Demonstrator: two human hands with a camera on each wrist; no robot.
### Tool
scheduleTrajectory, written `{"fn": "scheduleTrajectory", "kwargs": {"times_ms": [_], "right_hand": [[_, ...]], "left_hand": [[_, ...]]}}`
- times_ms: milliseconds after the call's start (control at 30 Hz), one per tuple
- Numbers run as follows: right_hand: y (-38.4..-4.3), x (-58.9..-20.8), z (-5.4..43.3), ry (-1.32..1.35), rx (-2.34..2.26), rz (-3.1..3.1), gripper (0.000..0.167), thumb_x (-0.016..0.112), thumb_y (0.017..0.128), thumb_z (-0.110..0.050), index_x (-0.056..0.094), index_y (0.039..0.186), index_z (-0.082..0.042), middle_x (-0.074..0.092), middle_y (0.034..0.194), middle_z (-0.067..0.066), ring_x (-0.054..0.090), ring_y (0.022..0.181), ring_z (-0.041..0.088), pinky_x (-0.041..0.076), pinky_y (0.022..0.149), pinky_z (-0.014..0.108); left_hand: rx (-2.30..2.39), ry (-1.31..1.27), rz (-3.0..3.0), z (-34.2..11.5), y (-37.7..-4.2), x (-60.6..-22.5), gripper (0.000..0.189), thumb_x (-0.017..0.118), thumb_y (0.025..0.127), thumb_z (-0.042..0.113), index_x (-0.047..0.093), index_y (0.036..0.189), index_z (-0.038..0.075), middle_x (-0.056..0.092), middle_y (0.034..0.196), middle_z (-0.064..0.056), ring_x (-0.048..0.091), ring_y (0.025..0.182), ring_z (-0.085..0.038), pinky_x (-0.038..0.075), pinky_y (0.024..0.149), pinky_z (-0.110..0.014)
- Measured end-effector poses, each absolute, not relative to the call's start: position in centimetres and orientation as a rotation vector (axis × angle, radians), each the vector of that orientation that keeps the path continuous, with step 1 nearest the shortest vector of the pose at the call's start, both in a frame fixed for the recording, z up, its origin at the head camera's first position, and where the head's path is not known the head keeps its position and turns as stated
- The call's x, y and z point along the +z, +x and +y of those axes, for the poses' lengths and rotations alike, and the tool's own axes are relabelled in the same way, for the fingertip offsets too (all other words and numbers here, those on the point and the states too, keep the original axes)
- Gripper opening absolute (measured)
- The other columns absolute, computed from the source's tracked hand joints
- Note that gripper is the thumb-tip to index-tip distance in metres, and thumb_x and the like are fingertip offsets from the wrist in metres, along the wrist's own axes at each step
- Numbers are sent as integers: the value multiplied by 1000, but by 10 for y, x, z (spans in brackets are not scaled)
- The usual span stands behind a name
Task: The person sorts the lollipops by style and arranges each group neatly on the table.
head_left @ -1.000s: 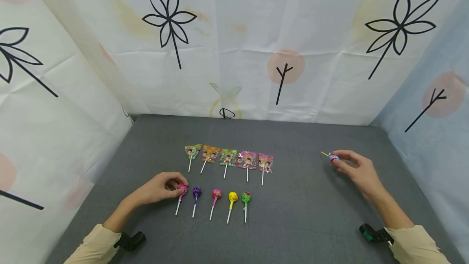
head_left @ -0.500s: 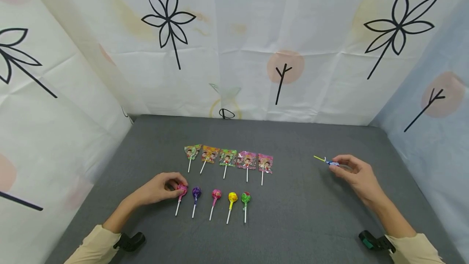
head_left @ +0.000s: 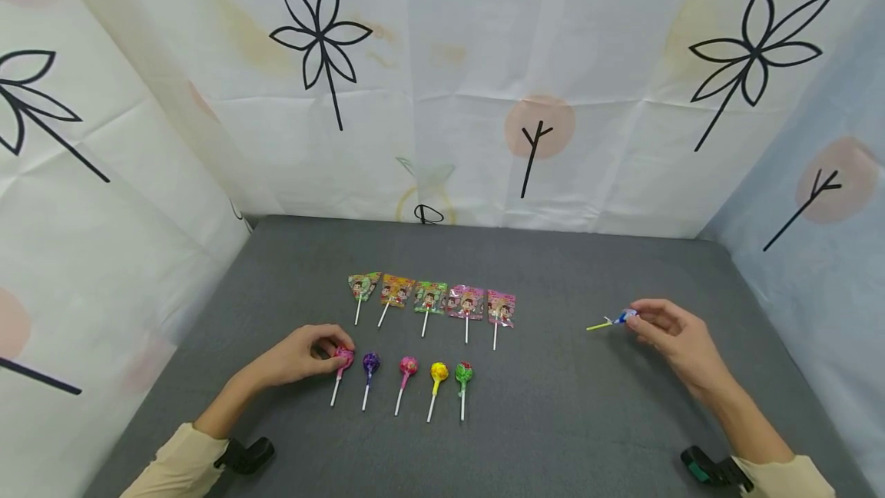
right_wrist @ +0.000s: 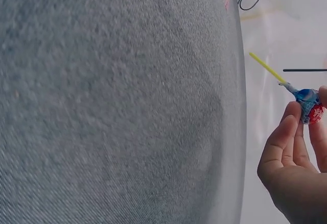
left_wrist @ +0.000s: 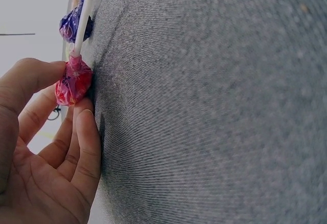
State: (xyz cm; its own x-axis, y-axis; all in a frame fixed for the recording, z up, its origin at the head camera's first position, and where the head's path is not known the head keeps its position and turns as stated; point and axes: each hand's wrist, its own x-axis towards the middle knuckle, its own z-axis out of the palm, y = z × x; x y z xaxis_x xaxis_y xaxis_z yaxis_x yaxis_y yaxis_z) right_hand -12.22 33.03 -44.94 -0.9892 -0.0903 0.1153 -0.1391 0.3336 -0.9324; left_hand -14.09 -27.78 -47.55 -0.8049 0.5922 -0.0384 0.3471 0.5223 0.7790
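Observation:
At the left end of the near row, my left hand (head_left: 304,358) pinches the round head of a pink lollipop (left_wrist: 74,83) between thumb and fingers; its white stick points toward me and the head is at the grey cloth. On the right side, my right hand (head_left: 681,340) holds a blue and red wrapped lollipop (right_wrist: 309,104) by its head above the table. Its yellow stick points left. Beside the left hand lie a purple lollipop (head_left: 371,363), another pink lollipop (head_left: 409,366), a yellow lollipop (head_left: 439,372) and a green lollipop (head_left: 464,372).
Behind them lies a row of flat lollipops in printed bags, from a green bag (head_left: 362,285) to a pink bag (head_left: 501,307). The grey table (head_left: 553,421) is bordered by a white patterned curtain (head_left: 470,37) at the back and sides.
My right hand has shifted slightly toward me, and the lollipop's yellow stick has swung from pointing up-left to down-left. The left hand has stayed on the pink lollipop.

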Motion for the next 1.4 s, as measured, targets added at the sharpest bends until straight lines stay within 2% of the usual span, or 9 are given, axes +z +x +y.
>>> {"fn": "scheduleTrajectory", "kwargs": {"times_ms": [133,267,467,567,667,833,1000,1267,1400], "right_hand": [[-120,-451,328,259,1798,-2532,30,65,101,-6,57,125,8,69,107,9,67,95,16,54,74,27],[-119,-450,323,312,1861,-2517,30,64,101,-4,57,127,9,68,108,4,66,96,16,54,74,28],[-119,-449,313,408,1909,-2554,30,62,103,-5,58,129,9,68,115,7,65,98,19,54,78,30],[-120,-450,307,454,1935,-2577,32,61,104,-7,57,131,9,67,119,12,66,101,20,55,80,32],[-121,-451,300,519,2034,-2545,33,59,104,-5,53,132,13,64,122,24,68,102,24,56,82,38],[-123,-454,290,602,2187,-2482,32,57,105,-2,51,130,15,59,122,36,69,100,30,55,84,43],[-123,-456,277,637,2201,-2509,28,62,101,-1,56,126,11,59,122,37,69,103,29,56,83,40],[-124,-461,255,724,2258,-2555,32,66,99,-2,53,125,12,61,121,35,65,110,38,55,85,40],[-122,-461,244,762,2217,-2595,31,69,98,-3,56,122,11,62,117,31,68,97,38,56,81,38]], "left_hand": [[1166,790,2468,-278,-141,-476,16,73,97,16,70,112,16,66,106,2,61,89,-14,53,73,-29],[1169,808,2470,-278,-140,-476,15,72,97,15,70,112,15,66,106,2,61,88,-14,53,73,-29],[1160,780,2464,-277,-141,-475,15,72,97,16,70,112,15,65,106,2,61,89,-14,53,73,-29],[1166,770,2456,-277,-141,-474,16,73,97,16,70,112,13,65,106,1,61,89,-15,52,73,-29],[1168,758,2451,-276,-141,-472,16,73,97,16,70,113,12,65,107,0,61,89,-15,52,73,-29],[1162,741,2449,-275,-140,-469,18,73,97,16,70,114,12,64,108,0,60,90,-16,52,74,-29],[1161,745,2453,-275,-140,-469,17,73,97,17,70,113,12,65,107,0,61,90,-17,52,74,-29],[1158,760,2458,-275,-140,-469,17,73,97,16,70,113,12,65,107,0,61,90,-16,52,74,-29],[1158,761,2458,-276,-139,-469,17,73,97,17,70,113,12,65,107,0,61,90,-16,52,74,-29]]}}
